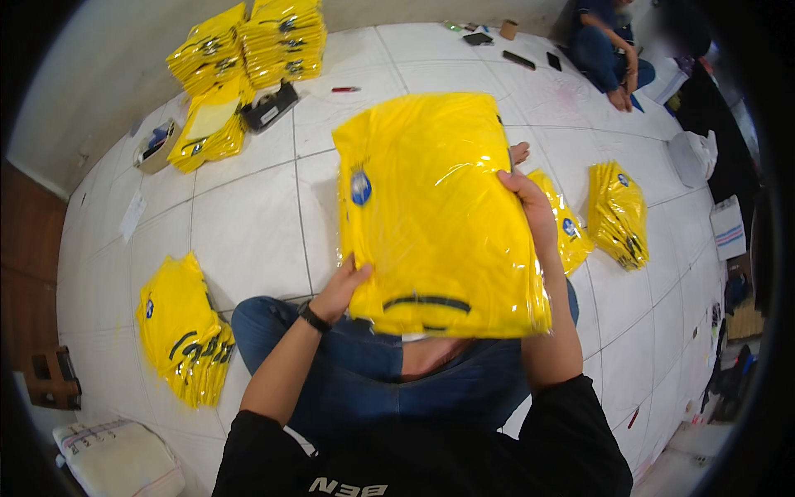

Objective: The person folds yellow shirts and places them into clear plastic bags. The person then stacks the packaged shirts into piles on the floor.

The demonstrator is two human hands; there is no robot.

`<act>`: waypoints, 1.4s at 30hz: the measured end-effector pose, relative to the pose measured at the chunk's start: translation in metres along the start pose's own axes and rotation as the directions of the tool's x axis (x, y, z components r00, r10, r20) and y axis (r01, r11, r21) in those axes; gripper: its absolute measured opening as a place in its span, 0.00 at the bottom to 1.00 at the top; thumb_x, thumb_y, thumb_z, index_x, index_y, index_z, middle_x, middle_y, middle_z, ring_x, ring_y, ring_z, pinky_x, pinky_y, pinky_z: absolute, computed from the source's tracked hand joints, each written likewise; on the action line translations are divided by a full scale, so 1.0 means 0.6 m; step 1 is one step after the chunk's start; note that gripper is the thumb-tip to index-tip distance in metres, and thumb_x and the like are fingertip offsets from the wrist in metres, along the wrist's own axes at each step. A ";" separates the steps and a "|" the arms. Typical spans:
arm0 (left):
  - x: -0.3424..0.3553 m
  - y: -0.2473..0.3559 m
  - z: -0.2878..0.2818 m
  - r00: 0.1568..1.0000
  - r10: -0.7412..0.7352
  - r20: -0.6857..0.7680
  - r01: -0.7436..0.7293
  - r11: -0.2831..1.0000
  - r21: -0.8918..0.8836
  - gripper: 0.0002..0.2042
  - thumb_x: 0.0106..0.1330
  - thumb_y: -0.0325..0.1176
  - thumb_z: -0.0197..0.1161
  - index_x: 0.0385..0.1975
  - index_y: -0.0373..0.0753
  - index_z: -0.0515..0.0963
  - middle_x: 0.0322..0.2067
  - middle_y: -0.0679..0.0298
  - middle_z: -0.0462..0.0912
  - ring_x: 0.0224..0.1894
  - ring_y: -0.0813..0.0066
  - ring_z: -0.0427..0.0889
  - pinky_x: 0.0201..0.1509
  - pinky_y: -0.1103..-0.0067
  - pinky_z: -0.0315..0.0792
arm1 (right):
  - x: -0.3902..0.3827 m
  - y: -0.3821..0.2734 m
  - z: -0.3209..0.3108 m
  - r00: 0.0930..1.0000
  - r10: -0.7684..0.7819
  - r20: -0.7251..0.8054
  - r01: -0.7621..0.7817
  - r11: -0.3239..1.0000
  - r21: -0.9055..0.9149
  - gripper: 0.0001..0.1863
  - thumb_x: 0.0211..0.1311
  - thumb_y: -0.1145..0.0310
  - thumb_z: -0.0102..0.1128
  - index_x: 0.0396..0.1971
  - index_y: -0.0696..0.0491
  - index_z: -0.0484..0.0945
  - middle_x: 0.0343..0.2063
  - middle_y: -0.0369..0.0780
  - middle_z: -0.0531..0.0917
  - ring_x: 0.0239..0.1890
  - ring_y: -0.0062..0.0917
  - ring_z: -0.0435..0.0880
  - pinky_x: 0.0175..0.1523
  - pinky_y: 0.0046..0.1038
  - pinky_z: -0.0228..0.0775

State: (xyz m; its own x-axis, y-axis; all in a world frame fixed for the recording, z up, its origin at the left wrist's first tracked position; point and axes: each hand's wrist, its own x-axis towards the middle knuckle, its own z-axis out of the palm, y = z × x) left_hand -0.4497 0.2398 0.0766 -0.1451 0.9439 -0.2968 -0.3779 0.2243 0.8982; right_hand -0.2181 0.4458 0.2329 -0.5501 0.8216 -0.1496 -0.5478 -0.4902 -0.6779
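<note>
A folded yellow shirt [439,207] in clear plastic wrapping is held up over my lap. It has a round blue badge on its left side and a dark collar near its lower edge. My left hand [341,291] grips the lower left edge, thumb on top. My right hand [532,207] holds the right edge, thumb on the front and the other fingers hidden behind. Just beyond my right hand, a wrapped yellow shirt [570,230] lies on the floor, partly covered by my arm. Whether more than one shirt is in my hands, I cannot tell.
Wrapped yellow shirts form a right pile [617,215], a left pile [184,331] and tall stacks [283,41] by the wall. A black tape dispenser [272,108] and round container [157,147] stand near those stacks. A seated person [604,50] is at the far right. A white sack [120,460] lies lower left.
</note>
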 end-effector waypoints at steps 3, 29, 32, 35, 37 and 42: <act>0.045 0.004 -0.041 0.993 0.097 -0.067 -0.091 0.992 0.090 0.25 0.75 0.38 0.62 0.64 0.29 0.68 0.53 0.55 0.83 0.52 0.72 0.84 0.56 0.75 0.78 | 0.065 0.034 -0.113 0.975 0.165 -0.146 -0.175 0.983 -0.060 0.27 0.71 0.63 0.57 0.65 0.63 0.71 0.55 0.47 0.81 0.54 0.30 0.81 0.61 0.31 0.72; 0.053 -0.052 -0.078 0.875 0.375 -0.307 -0.127 0.789 0.601 0.20 0.75 0.29 0.59 0.64 0.28 0.72 0.36 0.60 0.84 0.35 0.79 0.82 0.40 0.82 0.76 | 0.029 0.169 -0.261 0.957 -0.029 -0.288 -0.222 0.564 -0.795 0.21 0.63 0.79 0.65 0.56 0.64 0.77 0.44 0.41 0.84 0.46 0.25 0.82 0.55 0.22 0.73; 0.052 -0.068 -0.077 0.876 0.386 -0.289 -0.190 0.827 0.529 0.22 0.75 0.31 0.59 0.65 0.28 0.71 0.41 0.58 0.83 0.37 0.77 0.82 0.42 0.80 0.77 | 0.022 0.173 -0.264 0.943 -0.027 -0.331 -0.247 0.610 -0.753 0.23 0.62 0.79 0.66 0.57 0.64 0.77 0.44 0.42 0.83 0.46 0.25 0.81 0.56 0.23 0.73; 0.045 -0.058 -0.076 0.851 0.420 -0.315 -0.039 0.648 0.760 0.25 0.78 0.36 0.56 0.68 0.27 0.66 0.53 0.53 0.82 0.50 0.69 0.82 0.55 0.76 0.76 | 0.017 0.173 -0.274 0.961 -0.100 -0.258 -0.181 0.478 -0.860 0.26 0.66 0.69 0.63 0.61 0.66 0.74 0.54 0.51 0.83 0.55 0.35 0.83 0.62 0.31 0.71; 0.056 -0.108 -0.109 0.757 0.543 -0.362 -0.008 0.563 0.827 0.28 0.80 0.44 0.51 0.70 0.28 0.65 0.61 0.52 0.78 0.59 0.65 0.78 0.63 0.73 0.70 | 0.021 0.193 -0.293 0.925 -0.175 -0.336 -0.210 0.503 -0.838 0.31 0.70 0.61 0.60 0.66 0.65 0.69 0.61 0.53 0.77 0.62 0.36 0.77 0.67 0.31 0.65; 0.045 -0.054 -0.037 0.916 -0.172 -0.362 0.117 0.979 -0.168 0.35 0.81 0.58 0.39 0.73 0.33 0.62 0.68 0.54 0.72 0.68 0.65 0.72 0.73 0.74 0.61 | -0.008 0.211 -0.292 0.826 0.280 -0.489 -0.498 0.769 -0.400 0.40 0.76 0.43 0.50 0.71 0.62 0.62 0.67 0.49 0.72 0.69 0.34 0.71 0.72 0.31 0.60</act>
State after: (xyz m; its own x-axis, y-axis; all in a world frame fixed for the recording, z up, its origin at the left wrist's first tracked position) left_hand -0.4618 0.2524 0.0321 -0.3989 0.7385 -0.5436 -0.5407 0.2894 0.7899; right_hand -0.1743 0.4308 0.0217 -0.2993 0.6837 -0.6656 0.1051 -0.6697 -0.7352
